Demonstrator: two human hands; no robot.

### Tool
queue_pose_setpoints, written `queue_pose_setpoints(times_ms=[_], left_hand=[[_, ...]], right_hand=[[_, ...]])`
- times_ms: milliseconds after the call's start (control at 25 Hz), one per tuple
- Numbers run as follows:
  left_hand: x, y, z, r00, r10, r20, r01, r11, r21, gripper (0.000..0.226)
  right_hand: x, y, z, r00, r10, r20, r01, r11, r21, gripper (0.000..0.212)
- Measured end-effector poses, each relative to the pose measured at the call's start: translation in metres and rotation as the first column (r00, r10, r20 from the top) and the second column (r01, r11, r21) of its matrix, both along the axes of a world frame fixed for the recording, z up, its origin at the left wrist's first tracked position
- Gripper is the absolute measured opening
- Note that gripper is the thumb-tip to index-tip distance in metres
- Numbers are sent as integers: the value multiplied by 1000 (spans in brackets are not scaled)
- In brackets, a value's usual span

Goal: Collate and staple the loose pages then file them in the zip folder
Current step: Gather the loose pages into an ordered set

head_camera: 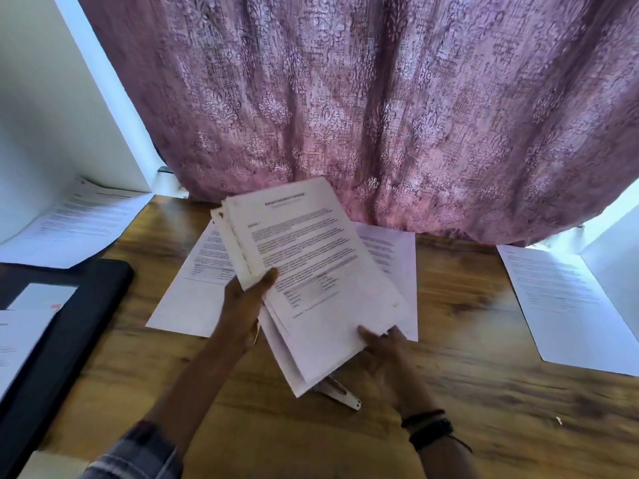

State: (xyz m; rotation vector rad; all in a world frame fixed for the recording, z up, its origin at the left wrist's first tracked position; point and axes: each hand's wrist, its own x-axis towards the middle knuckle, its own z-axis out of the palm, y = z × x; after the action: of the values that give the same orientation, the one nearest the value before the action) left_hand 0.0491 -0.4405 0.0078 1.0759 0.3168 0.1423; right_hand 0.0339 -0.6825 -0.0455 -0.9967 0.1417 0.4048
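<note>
Mauve patterned curtain [380, 98] behind, daylight glowing through it, wood-grain table [484, 409] below, white wall [52, 98] at left

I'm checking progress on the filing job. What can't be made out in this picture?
1. The stapler, head view: mostly hidden under the held stack; only one end shows.
2. The zip folder, head view: cut off by the left edge; no zip shows.
3. Print on the stack and the loose pages: too blurred to read.
4. Page count of the stack: the edges blur together.
</note>
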Motion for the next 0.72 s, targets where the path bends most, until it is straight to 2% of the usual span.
queue_pose_setpoints(times_ms=[80,160,200,280,360,520,720], left_hand=[[4,16,11,996,-57,63,54,997,53,40],[8,31,20,981,-154,121,138,982,128,52],[10,35,23,971,-203,124,181,969,168,58],[15,38,26,958,-273,82,246,938,245,72],[19,33,25,953,-297,59,269,919,289,75],[18,17,24,941,-317,117,274,920,281,59],[16,12,30,928,-364,80,321,889,327,49]], right_hand=[[24,-26,6,999,-21,25,20,999,43,55],[44,-46,22,992,49,115,-42,997,-65,73],[51,-51,34,981,108,161,-85,986,-144,75],[64,-51,51,944,219,246,-145,947,-287,62],[69,-36,63,907,258,332,-118,914,-387,44],[68,-8,56,859,71,506,144,916,-374,37],[66,5,54,833,52,551,229,874,-428,30]])
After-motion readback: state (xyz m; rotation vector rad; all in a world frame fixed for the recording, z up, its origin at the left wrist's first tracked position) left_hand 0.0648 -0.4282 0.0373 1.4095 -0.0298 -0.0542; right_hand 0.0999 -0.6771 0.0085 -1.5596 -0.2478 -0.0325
